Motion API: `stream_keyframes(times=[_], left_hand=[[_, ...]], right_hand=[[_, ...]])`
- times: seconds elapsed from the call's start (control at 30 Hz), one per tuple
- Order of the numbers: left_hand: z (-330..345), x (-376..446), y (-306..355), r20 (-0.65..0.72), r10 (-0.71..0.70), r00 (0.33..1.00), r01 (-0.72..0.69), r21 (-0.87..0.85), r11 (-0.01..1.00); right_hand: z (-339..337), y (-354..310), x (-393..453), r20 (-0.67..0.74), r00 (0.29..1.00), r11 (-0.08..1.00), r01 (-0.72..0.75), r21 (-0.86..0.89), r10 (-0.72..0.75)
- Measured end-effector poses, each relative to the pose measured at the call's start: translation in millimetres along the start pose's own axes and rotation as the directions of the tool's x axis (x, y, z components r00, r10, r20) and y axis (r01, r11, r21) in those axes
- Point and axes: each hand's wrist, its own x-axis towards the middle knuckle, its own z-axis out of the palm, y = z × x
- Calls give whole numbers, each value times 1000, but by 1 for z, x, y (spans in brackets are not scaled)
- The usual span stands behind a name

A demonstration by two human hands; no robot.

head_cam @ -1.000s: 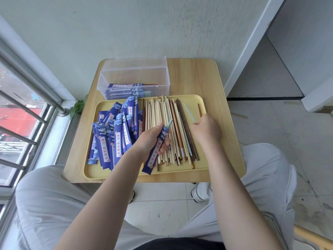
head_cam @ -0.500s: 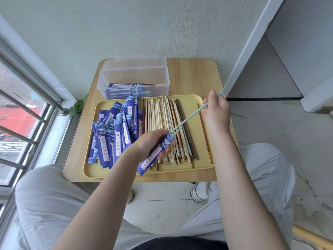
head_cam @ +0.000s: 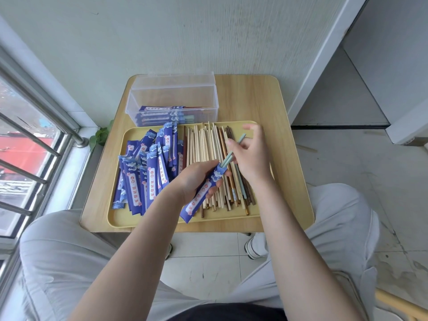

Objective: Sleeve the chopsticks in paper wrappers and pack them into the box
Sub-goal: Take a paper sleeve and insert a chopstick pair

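Two pale teal chopsticks (head_cam: pixel 232 152) stick out of the blue printed paper wrapper (head_cam: pixel 204 191) gripped in the left hand (head_cam: pixel 196 179); right hand (head_cam: pixel 251 156) pinches their upper ends, other fingers loosely spread. Below: yellow plastic tray (head_cam: pixel 234 219) with loose wooden chopsticks (head_cam: pixel 208 149) right, blue wrapper pile (head_cam: pixel 148 172) left. Clear plastic box (head_cam: pixel 172 100), some sleeved pairs inside, behind tray on wooden worktop (head_cam: pixel 261 100).

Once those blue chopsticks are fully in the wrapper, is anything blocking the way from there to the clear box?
Nothing visible does. The clear box stands open at the top behind the tray, and the sleeved pair in the left hand is already above the loose chopsticks, so it can pass over them.
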Motion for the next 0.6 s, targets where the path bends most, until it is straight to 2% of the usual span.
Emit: stream_keyframes(times=[0.13, 0.27, 0.4, 0.53, 0.57, 0.6], left_hand=[[0, 3, 8, -117, 39, 992, -49, -79, 996], [-7, 2, 20, -202, 30, 979, -38, -33, 999], [-12, 0, 33, -346, 90, 934, -4, 240, 971], [-18, 2, 65, -423, 215, 880, 54, 541, 839], [-22, 4, 72, -460, 303, 834, 54, 615, 786], [-27, 6, 77, -507, 432, 746, 53, 692, 720]], right_hand=[[14, 0, -7, 123, 992, 994, 26, -106, -13], [19, -3, -10, 225, 974, 999, -11, -40, 20], [11, -10, 1, 324, 939, 994, -112, -17, 112], [12, -24, 18, 438, 873, 941, -304, 150, 213], [14, -28, 25, 433, 874, 922, -333, 197, 223], [15, -30, 32, 401, 885, 902, -355, 248, 238]])
